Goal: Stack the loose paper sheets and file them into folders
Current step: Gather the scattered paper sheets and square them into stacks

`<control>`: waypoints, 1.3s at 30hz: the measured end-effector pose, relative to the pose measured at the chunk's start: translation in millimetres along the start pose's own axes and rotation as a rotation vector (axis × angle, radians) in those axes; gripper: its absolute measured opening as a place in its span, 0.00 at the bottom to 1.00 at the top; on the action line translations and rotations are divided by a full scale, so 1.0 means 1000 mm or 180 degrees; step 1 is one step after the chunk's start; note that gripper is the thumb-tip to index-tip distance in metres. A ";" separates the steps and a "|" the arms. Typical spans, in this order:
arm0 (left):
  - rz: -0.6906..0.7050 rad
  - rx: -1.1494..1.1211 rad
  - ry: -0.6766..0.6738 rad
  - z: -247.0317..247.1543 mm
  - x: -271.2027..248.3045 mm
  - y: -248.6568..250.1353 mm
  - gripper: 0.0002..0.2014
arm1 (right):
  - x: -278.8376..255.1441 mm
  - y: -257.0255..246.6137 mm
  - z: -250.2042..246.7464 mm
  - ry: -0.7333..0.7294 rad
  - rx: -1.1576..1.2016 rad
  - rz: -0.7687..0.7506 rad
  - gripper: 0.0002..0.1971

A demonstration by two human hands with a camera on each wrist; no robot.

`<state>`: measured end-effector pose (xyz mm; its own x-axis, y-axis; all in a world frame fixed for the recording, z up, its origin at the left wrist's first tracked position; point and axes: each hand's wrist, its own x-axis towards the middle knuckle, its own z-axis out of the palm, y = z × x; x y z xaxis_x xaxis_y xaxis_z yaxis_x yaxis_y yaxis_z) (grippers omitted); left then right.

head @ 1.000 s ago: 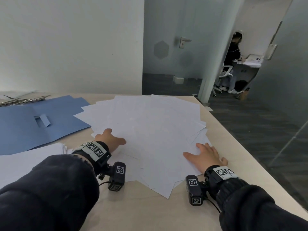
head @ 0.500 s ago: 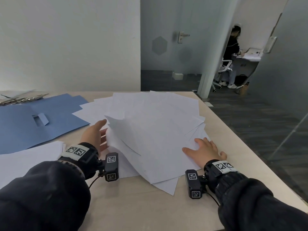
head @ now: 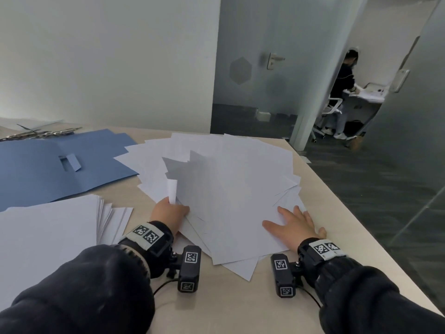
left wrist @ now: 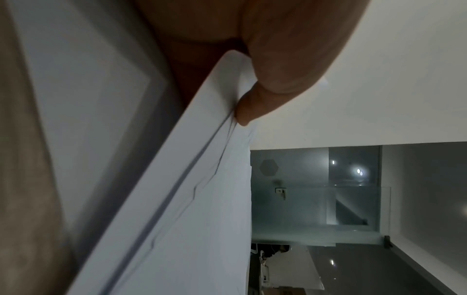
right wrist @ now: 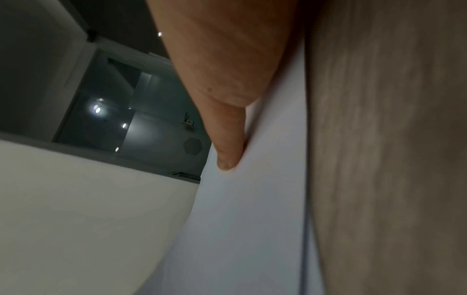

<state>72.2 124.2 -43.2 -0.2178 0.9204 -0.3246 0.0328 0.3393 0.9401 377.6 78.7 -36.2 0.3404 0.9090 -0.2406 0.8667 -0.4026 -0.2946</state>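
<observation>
I am looking down at a pale wooden table [head: 240, 307] from the head camera. At the far left lies an open blue folder [head: 48, 169], flat on the table, with a small blue tab standing up near its middle; I see no sheets inside it. Behind it are metal binder clips [head: 41, 134], too small for me to count. Nearer me on the left sits a squared stack of white paper [head: 48, 232], just beside the folder's near edge.

In the middle of the table is the fanned spread of loose white sheets [head: 228, 189], overlapping at many angles, their corners pointing every way.

My left hand [head: 169, 213] grips the left edge of that spread: in the left wrist view the thumb [left wrist: 278, 83] presses several sheets against the fingers beneath, and that side of the bundle is lifted and curled off the table, while a few sheets stay flat below it.

My right hand [head: 295, 225] lies flat on the right side of the spread, palm down, fingers straight and spread, pressing the paper to the table. The right wrist view shows one straight finger [right wrist: 227, 139] resting on a sheet.

Beyond the table is a frosted glass door [head: 255, 68], and through an opening a person [head: 343, 92] sits at a desk.
</observation>
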 end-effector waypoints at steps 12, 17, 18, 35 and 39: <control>-0.0691 0.0201 -0.0193 -0.023 -0.006 0.023 0.13 | 0.013 -0.018 -0.016 -0.0179 -0.0207 -0.0374 0.47; -0.0282 0.0459 -0.0305 -0.019 -0.012 0.023 0.18 | 0.057 -0.006 -0.030 -0.0186 0.0059 -0.0118 0.58; -0.0221 0.0488 -0.0358 -0.019 -0.009 0.020 0.25 | 0.064 -0.003 -0.032 -0.0163 0.0164 -0.0020 0.61; 0.0016 0.0681 -0.0455 -0.022 -0.009 0.016 0.21 | 0.090 0.018 -0.043 0.0012 -0.0243 0.0567 0.57; 0.0188 0.0801 -0.0612 -0.022 -0.013 0.016 0.14 | 0.083 0.009 -0.044 -0.0116 -0.0735 0.0580 0.64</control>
<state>54.1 113.2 -22.1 -0.0209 0.9516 -0.3066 0.2852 0.2996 0.9105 429.2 155.0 -18.2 0.4883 0.8179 -0.3045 0.8540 -0.5197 -0.0264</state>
